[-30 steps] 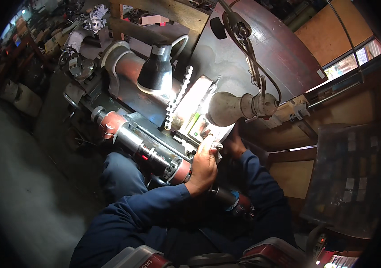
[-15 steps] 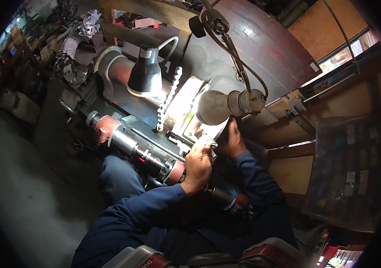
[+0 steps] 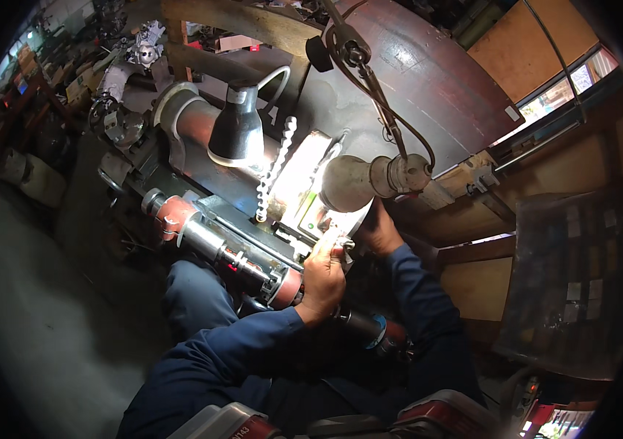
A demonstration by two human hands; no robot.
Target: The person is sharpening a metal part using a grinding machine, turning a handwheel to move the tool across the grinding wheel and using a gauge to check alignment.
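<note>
My left hand (image 3: pixel 322 282) is closed, thumb and fingers bent around a small shiny metal part (image 3: pixel 347 247) just below the brightly lit work area. What lies under its fingertips is lost in glare. My right hand (image 3: pixel 383 233) reaches up beside a pale, rounded edge (image 3: pixel 357 218) beneath the beige lamp (image 3: pixel 348 184). Its fingers are partly hidden by the lamp and shadow. Beyond my hands stands a glaring, block-shaped machine housing (image 3: pixel 303 170). To the left of my left hand runs a steel shaft assembly (image 3: pixel 205 240) with reddish collars.
A dark lamp (image 3: pixel 237 128) and a white segmented hose (image 3: pixel 276 168) stand over the machine. A jointed lamp arm (image 3: pixel 377 88) hangs from above. A large curved metal panel (image 3: pixel 428 73) rises behind. A dark plastic sheet (image 3: pixel 575 285) hangs at right. My knee (image 3: pixel 198 293) is beside the shaft assembly.
My right hand has shifted slightly and its fingers have dropped further into shadow beside the lamp. The left hand keeps nearly the same place and grip.
</note>
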